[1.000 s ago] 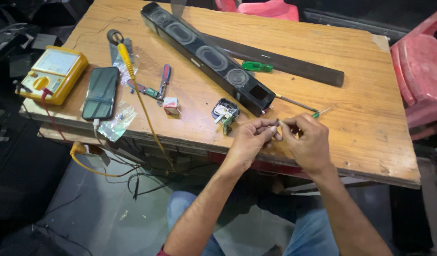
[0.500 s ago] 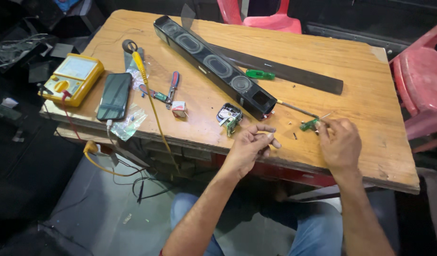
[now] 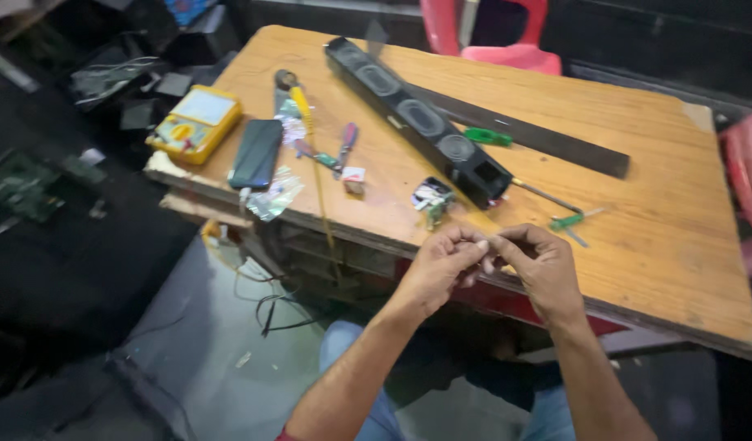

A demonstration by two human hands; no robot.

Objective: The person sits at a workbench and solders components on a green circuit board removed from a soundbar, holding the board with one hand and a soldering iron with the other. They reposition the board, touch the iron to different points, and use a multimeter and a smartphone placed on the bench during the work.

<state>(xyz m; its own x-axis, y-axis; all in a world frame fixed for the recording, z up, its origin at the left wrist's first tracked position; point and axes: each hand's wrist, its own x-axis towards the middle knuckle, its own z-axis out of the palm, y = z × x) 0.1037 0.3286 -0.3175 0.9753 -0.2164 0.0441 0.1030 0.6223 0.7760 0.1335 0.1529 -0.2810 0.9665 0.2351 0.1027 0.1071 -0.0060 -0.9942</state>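
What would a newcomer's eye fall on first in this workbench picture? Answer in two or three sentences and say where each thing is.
First, the two hands meeting at the table's near edge: left hand and right hand, fingertips pinched together on something too small to tell. Next, the long black speaker bar lying slantwise across the wooden table, its cover off. Then the yellow multimeter at the far left corner, beside a dark phone.

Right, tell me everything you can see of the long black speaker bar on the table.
The speaker bar is a long, narrow black box, plastic by its look, lying flat and diagonally on the wooden table. Its open top shows a row of oval and round driver cones. The near end looks open, with a small circuit board lying just by it. A flat black strip, perhaps its cover, lies beside it. Neither hand touches it.
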